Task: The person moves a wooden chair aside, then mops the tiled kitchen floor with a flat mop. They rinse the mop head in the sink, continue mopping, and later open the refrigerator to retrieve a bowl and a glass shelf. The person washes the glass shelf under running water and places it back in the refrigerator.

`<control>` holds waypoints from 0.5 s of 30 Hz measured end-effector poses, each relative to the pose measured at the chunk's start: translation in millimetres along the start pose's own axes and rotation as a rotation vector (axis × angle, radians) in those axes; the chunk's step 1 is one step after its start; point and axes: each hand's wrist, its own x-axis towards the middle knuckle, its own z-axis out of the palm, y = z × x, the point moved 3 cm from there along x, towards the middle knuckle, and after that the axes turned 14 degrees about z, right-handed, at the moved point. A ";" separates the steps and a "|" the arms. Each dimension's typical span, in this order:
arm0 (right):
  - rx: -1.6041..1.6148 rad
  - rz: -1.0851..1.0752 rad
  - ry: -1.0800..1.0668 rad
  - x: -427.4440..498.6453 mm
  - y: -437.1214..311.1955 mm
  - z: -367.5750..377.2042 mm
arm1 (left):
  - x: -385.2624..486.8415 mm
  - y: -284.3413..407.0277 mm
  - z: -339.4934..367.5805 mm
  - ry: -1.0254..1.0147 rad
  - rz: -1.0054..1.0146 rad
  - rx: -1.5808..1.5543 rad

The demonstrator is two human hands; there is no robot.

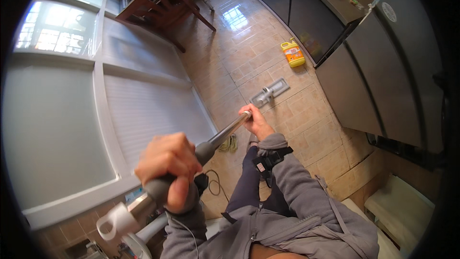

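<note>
A flat mop with a metal pole (229, 128) runs from the lower left up toward the middle of the view. My left hand (169, 167), slightly blurred, is closed around the grey grip near the pole's upper end, which has a white hanging loop (116, 221). Lower on the pole, my right hand (254, 120) grips it by a white collar. The grey rectangular mop head (270, 92) lies on the tiled floor (248, 64) beyond my right hand. Past it, a yellow plastic jug (293, 54) with an orange label stands near the dark cabinets.
White-framed glass panels (99, 93) line the left. A wooden chair (161, 3) stands at the top left. Dark cabinets (305, 10) and a grey refrigerator (381, 61) border the right. A greenish cloth-like item (229, 144) and a thin cable (217, 187) lie by my feet.
</note>
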 end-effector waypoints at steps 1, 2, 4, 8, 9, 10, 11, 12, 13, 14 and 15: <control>-0.008 0.006 0.032 -23.5 1.7 -7.2 | -0.7 6.9 6.8 0.003 -0.019 -0.041; 0.017 0.012 0.073 -45.3 3.6 -14.2 | -1.2 13.1 13.1 -0.022 -0.025 -0.081; 0.068 -0.018 0.140 -86.7 10.2 -29.3 | -5.0 22.0 23.2 -0.042 -0.061 -0.169; 0.224 -0.211 0.237 -163.7 16.9 -82.4 | -33.5 23.1 47.9 -0.103 -0.185 -0.348; 0.277 -0.245 0.187 -182.1 20.3 -100.7 | -45.9 19.9 53.9 -0.113 -0.246 -0.342; 0.267 -0.294 0.303 -202.8 21.3 -124.8 | -62.2 18.4 60.9 -0.124 -0.317 -0.334; 0.268 -0.312 0.274 -221.3 19.9 -144.6 | -79.3 16.6 65.7 -0.120 -0.398 -0.319; 0.448 -0.217 0.181 -238.1 19.2 -163.4 | -96.2 15.8 73.9 -0.137 -0.437 -0.350; 0.389 -0.213 0.201 -256.2 21.7 -180.7 | -112.2 16.0 78.8 -0.137 -0.491 -0.374; 0.390 -0.234 0.254 -268.8 23.3 -192.8 | -123.3 16.2 80.2 -0.148 -0.523 -0.404; 0.405 -0.279 0.342 -277.0 25.2 -200.7 | -133.8 22.9 78.4 -0.154 -0.588 -0.410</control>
